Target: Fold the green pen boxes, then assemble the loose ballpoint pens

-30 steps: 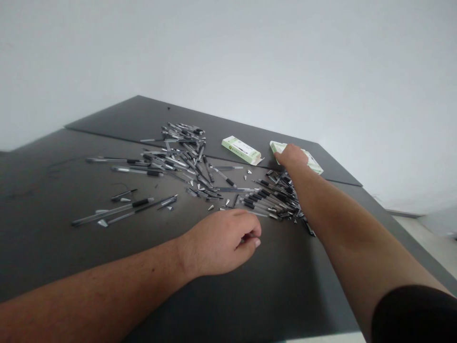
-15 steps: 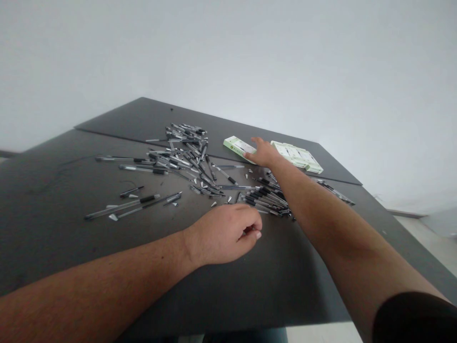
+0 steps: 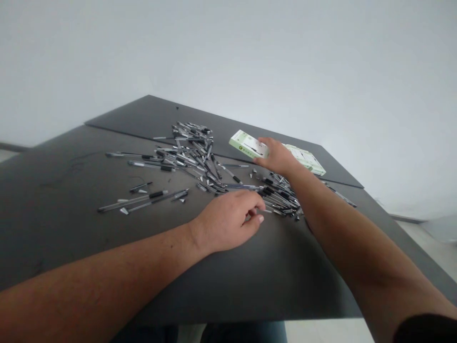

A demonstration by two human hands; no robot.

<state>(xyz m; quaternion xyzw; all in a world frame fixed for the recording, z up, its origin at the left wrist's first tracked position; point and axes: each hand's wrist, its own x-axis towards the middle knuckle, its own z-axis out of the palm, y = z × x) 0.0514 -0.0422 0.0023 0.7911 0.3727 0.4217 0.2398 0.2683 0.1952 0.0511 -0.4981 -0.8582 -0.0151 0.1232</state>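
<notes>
My right hand (image 3: 274, 156) grips the near right end of a flat white and green box (image 3: 249, 144) at the back of the dark table. Over the table's middle, my left hand (image 3: 233, 220) is curled, thumb close to the fingertips; whether anything small is between them I cannot make out. Just beyond it lie a bundle of pens with black grips (image 3: 280, 197) and a long loose heap of clear and black pens (image 3: 191, 147). More green and white boxes (image 3: 305, 159) lie behind my right wrist.
Several pens (image 3: 134, 202) and small pointed tips lie on the left of the table (image 3: 64, 190). A few more pens (image 3: 341, 194) lie right of my right forearm. A seam crosses the tabletop, and a pale wall stands behind.
My right hand has closed on the end of the box, which looks slightly raised. My left hand remains curled near the pens. The whole view has shifted a little.
</notes>
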